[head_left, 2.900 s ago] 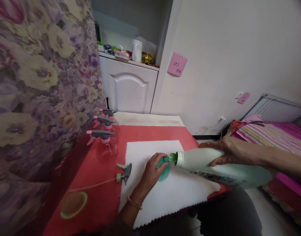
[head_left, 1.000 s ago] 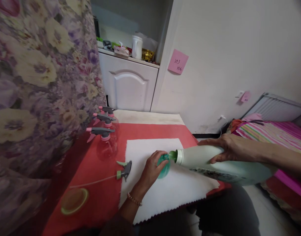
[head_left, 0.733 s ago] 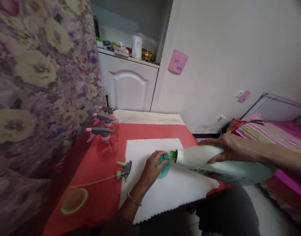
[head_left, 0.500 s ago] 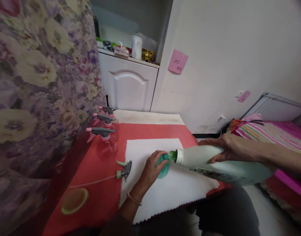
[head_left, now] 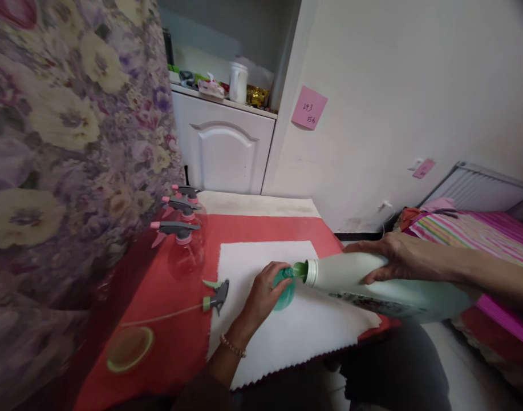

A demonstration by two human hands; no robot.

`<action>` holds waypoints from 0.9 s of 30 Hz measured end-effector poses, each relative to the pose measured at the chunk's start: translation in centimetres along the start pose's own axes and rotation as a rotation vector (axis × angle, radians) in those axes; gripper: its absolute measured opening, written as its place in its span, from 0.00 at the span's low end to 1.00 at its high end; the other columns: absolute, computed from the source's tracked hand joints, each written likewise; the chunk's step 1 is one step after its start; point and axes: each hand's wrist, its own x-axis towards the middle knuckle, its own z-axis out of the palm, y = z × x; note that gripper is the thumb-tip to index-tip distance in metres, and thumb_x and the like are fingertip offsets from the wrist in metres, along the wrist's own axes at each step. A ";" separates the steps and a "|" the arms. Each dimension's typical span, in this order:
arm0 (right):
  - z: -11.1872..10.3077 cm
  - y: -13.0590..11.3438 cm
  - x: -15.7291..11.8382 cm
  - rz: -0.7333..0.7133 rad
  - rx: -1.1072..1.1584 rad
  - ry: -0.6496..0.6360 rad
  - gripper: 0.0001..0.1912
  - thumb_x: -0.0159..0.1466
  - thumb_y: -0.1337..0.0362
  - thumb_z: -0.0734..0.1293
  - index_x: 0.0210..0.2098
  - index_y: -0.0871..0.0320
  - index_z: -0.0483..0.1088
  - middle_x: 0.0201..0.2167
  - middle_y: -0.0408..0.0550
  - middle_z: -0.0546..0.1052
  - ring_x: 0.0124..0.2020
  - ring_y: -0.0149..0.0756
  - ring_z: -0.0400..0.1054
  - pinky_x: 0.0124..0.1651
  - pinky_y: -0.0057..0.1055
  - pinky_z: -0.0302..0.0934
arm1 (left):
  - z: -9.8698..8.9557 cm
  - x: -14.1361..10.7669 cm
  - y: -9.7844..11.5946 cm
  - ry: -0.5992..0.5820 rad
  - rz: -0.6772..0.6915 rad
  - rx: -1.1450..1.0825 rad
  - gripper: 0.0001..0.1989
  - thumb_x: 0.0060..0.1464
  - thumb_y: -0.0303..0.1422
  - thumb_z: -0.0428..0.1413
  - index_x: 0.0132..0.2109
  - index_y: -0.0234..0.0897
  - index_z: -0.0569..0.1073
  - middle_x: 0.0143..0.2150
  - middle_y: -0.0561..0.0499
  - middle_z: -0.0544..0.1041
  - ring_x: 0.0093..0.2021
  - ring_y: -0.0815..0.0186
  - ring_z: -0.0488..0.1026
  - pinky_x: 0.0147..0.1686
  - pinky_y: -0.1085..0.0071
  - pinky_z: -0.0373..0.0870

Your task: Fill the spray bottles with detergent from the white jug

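Clock positions are read about the centre of the head view. The wall fills 2 o'clock and the floral curtain 9 o'clock. The red surface extends through 6 o'clock, with the bed beyond it at 3 and the cupboard at 11. The white cloth lies on the surface at 6.

The pale green jug, at 4, is tilted almost flat, its mouth towards 9. The right hand grips it from above, fingers clamped around its side. Three clear sprayers with pink collars and grey heads stand in a row at 8.

The left hand, at 6, has its fingers clamped about the neck of the green flask, which is on the cloth between 5 and 6. A bracelet circles the left wrist. A clear disc with a pale green rim, its nature uncertain, lies between 7 and 8.

The grey-and-green nozzle lies at 7, its tube trailing towards the disc. Green liquid shows at the jug's mouth, just beside the flask's top.
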 end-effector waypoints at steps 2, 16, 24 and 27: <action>0.0 -0.1 0.0 0.000 0.000 -0.004 0.36 0.61 0.42 0.64 0.61 0.57 0.62 0.26 0.46 0.74 0.26 0.36 0.68 0.28 0.28 0.56 | 0.0 0.0 0.0 0.000 0.002 -0.003 0.11 0.57 0.29 0.55 0.48 0.41 0.72 0.45 0.49 0.75 0.48 0.62 0.72 0.50 0.66 0.66; 0.0 0.0 0.1 -0.001 0.002 0.012 0.33 0.61 0.43 0.65 0.60 0.52 0.64 0.25 0.43 0.74 0.23 0.33 0.67 0.25 0.25 0.55 | -1.6 0.0 1.0 -0.128 -0.048 -0.114 0.14 0.62 0.34 0.50 0.53 0.39 0.72 0.52 0.46 0.74 0.53 0.60 0.70 0.54 0.65 0.64; 0.1 -0.3 0.2 0.003 -0.032 0.043 0.32 0.61 0.44 0.65 0.59 0.53 0.65 0.22 0.43 0.72 0.21 0.33 0.64 0.24 0.26 0.53 | -2.5 0.0 1.7 -0.153 -0.134 -0.297 0.19 0.66 0.38 0.42 0.55 0.38 0.73 0.55 0.47 0.74 0.58 0.59 0.67 0.61 0.63 0.59; 0.2 -0.2 0.2 -0.004 -0.014 0.060 0.32 0.60 0.45 0.66 0.59 0.53 0.66 0.21 0.43 0.72 0.20 0.32 0.64 0.23 0.26 0.53 | -2.4 -0.1 1.9 -0.138 -0.139 -0.309 0.20 0.67 0.38 0.41 0.54 0.38 0.73 0.55 0.47 0.74 0.58 0.60 0.67 0.61 0.63 0.58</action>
